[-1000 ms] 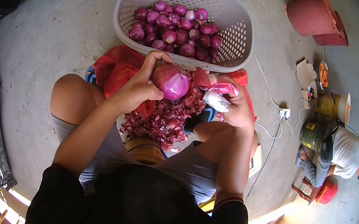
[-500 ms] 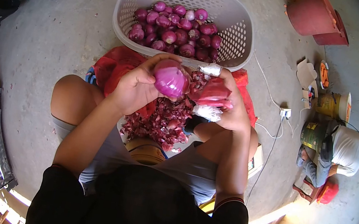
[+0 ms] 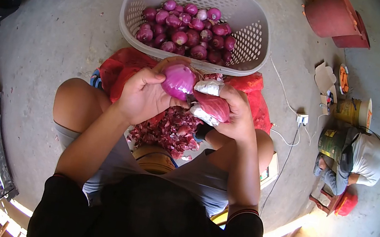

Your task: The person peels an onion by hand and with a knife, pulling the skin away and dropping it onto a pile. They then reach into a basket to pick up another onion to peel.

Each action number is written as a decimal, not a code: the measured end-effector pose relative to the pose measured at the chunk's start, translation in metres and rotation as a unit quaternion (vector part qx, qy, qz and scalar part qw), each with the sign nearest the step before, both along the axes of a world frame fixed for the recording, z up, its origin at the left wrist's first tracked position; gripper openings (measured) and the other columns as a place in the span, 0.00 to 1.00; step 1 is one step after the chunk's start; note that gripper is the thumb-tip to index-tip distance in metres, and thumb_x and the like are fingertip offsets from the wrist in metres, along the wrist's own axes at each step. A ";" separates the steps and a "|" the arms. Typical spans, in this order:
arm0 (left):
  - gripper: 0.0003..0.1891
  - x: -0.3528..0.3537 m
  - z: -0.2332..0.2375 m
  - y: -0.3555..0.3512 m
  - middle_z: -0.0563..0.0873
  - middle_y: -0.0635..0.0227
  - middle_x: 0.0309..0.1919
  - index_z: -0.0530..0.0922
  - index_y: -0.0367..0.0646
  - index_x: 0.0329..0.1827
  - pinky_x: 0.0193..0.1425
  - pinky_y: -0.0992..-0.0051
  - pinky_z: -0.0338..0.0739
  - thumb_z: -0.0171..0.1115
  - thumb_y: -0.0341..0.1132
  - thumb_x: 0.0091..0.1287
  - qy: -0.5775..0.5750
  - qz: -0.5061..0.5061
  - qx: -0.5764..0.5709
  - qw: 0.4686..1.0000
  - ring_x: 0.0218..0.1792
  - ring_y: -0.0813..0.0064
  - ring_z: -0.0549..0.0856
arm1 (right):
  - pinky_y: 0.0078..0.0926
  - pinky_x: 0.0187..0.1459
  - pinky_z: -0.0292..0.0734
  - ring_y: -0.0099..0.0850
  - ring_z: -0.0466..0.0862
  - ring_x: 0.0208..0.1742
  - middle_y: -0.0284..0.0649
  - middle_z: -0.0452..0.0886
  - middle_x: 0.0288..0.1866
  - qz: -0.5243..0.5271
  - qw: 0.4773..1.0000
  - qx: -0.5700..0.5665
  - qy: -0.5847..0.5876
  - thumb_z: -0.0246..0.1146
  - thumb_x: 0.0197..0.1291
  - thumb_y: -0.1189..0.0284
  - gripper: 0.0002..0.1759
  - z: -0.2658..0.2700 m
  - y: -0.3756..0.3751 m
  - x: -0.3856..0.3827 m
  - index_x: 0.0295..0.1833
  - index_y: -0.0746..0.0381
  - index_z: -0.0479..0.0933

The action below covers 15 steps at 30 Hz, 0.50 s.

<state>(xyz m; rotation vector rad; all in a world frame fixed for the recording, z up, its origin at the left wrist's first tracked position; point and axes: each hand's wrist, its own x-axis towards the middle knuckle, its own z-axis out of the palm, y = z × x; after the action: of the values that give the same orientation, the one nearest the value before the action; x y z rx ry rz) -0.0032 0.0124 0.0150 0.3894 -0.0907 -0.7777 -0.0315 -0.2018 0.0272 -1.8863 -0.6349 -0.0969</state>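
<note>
**Onion (image 3: 178, 81) cradled left, skin (image 3: 215, 107) pinched right, above the scraps**

The left hand (image 3: 140, 94) grasps the onion from its outer side, thumb on top and fingers behind, a hold that seems meant to steady the bulb while leaving its inner face open to the other hand. The right hand (image 3: 240, 117) is closed on the piece of red skin just beside the bulb. White wrappings (image 3: 208, 87) cover its thumb and a fingertip, perhaps to guard them from wear or a blade. The fingers crowd together there, so I can't tell whether the skin is attached to the onion or whether a small tool sits between them.

Both hands meet over a heap of loose skins (image 3: 172, 133) between the feet, a sensible spot, since scraps can drop straight down. The grey basket (image 3: 134, 14) stands on the floor (image 3: 63, 37) just ahead, within easy reach, and its perforated walls keep the purple onions (image 3: 179, 38) together and probably aired. A red mesh sack (image 3: 116, 73) lies spread near the basket's close side, partly under the arms.
</note>
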 end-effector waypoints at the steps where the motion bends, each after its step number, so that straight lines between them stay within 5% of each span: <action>1: 0.28 0.000 0.000 0.000 0.73 0.59 0.57 0.60 0.42 0.66 0.57 0.57 0.74 0.48 0.38 0.62 0.000 0.000 0.004 1.000 0.57 0.65 0.75 | 0.36 0.44 0.76 0.46 0.81 0.43 0.45 0.81 0.41 0.003 1.000 0.005 -0.017 0.68 0.32 0.81 0.29 0.000 0.001 0.001 0.48 0.62 0.76; 15: 0.27 0.000 0.002 0.001 0.73 0.58 0.56 0.60 0.41 0.66 0.57 0.57 0.74 0.48 0.38 0.63 0.008 0.009 0.003 1.000 0.56 0.65 0.76 | 0.37 0.42 0.76 0.47 0.81 0.40 0.46 0.81 0.39 -0.021 1.000 -0.001 -0.008 0.67 0.31 0.81 0.28 -0.012 -0.001 -0.001 0.47 0.63 0.76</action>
<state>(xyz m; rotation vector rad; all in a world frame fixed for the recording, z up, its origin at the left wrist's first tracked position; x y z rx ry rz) -0.0036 0.0131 0.0168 0.3894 -0.0695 -0.7629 -0.0321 -0.2027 0.0155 -1.9029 -0.6066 -0.1373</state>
